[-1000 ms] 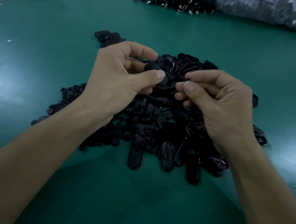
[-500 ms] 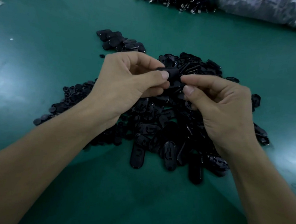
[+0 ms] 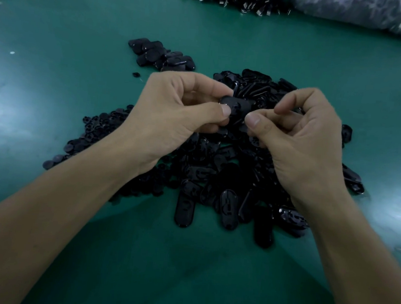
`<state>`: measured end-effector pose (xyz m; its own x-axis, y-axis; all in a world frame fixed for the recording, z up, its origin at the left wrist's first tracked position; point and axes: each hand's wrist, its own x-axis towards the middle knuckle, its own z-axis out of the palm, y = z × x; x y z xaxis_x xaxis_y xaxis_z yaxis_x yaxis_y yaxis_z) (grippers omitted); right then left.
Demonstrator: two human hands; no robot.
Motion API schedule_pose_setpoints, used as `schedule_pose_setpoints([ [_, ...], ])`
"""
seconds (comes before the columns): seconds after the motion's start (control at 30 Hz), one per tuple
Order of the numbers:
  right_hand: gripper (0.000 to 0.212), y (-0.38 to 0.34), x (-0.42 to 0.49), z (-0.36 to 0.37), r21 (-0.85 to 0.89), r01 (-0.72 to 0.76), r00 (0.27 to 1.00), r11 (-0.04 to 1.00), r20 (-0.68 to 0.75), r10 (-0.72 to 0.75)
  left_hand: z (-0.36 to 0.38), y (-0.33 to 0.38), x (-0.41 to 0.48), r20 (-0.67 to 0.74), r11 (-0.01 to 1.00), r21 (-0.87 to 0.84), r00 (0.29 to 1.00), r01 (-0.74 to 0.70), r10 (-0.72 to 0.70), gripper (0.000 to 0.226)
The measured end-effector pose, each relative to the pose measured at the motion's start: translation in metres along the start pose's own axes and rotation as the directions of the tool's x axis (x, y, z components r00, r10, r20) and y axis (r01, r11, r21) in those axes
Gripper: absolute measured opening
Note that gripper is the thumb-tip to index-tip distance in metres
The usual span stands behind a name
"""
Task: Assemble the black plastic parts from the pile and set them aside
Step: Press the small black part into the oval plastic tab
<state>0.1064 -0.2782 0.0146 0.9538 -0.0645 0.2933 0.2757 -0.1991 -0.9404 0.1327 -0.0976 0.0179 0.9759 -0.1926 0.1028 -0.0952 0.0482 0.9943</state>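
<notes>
Green worktop point(image 3: 55, 108) carried pile of black parts point(image 3: 216, 176). Above pile, left hand point(image 3: 173, 116) pinched oval part point(image 3: 237, 105), thumb and fingers point(image 3: 213, 88) curled round one end; right hand point(image 3: 302, 140) pinched other end with curled fingers.

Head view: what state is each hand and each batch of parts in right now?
left hand, pinches the oval part's left end.
right hand, fingers curled, thumb against the part's right end.
oval part, held above the pile, off the table.
pile, loose heap on the green table, beneath both hands.
set-aside group, small cluster lying behind the pile, apart from it.
</notes>
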Motion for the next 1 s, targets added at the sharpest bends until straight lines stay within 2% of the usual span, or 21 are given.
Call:
schedule_pose_setpoints([
  [0.3, 0.032, -0.0053, -0.0041, 0.0032, -0.219, 0.069, 0.997, 0.973, -0.011, -0.073, 0.0008, -0.0022, -0.0024, 0.065, 0.997, 0.064, 0.997, -0.053, 0.049, 0.019],
  [0.53, 0.038, -0.0048, -0.0051, 0.0032, -0.282, 0.080, 0.996, 0.956, -0.004, -0.084, -0.0005, -0.0032, -0.0009, 0.076, 0.994, 0.070, 0.994, -0.084, 0.079, 0.018],
  [0.8, 0.042, -0.0053, -0.0060, 0.0047, -0.332, 0.071, 0.996, 0.941, -0.022, -0.083, -0.0002, -0.0041, -0.0013, 0.108, 0.975, 0.179, 0.988, -0.128, 0.110, 0.019],
  [1.0, 0.043, -0.0062, -0.0070, 0.0072, -0.356, 0.015, 0.997, 0.934, -0.070, -0.043, 0.0044, -0.0071, -0.0032, 0.123, 0.905, 0.360, 0.973, -0.227, 0.195, 0.020],
])
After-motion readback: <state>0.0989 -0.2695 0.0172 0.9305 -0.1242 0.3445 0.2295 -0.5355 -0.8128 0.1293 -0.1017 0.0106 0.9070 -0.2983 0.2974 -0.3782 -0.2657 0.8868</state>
